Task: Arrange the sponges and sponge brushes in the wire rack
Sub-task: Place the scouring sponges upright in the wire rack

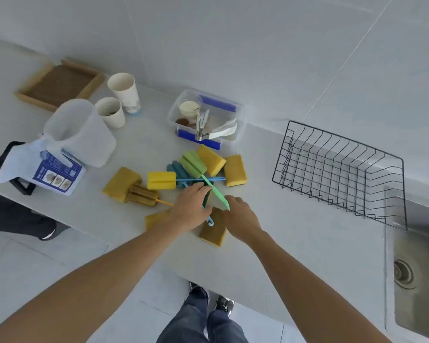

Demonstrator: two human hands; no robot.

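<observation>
A loose pile of yellow sponges (pixel 235 170) and sponge brushes lies mid-counter. My left hand (pixel 191 206) reaches into the pile, its fingers curled on a dark green-backed sponge (pixel 206 195). My right hand (pixel 240 216) pinches the handle end of the green sponge brush (pixel 192 164). A yellow-headed brush (pixel 161 180), a teal brush (pixel 177 170) and a brown brush (pixel 143 195) lie beside them. More yellow sponges sit at the left (pixel 120 183) and under my hands (pixel 213 230). The black wire rack (pixel 344 141) stands to the right with nothing in it.
A clear box with blue clips (pixel 206 120) sits behind the pile. Two paper cups (pixel 123 91), a plastic jug (pixel 79 132), a wooden tray (pixel 60 82) and a blue-and-white packet (pixel 57 174) occupy the left. A steel sink (pixel 419 268) lies right of the rack.
</observation>
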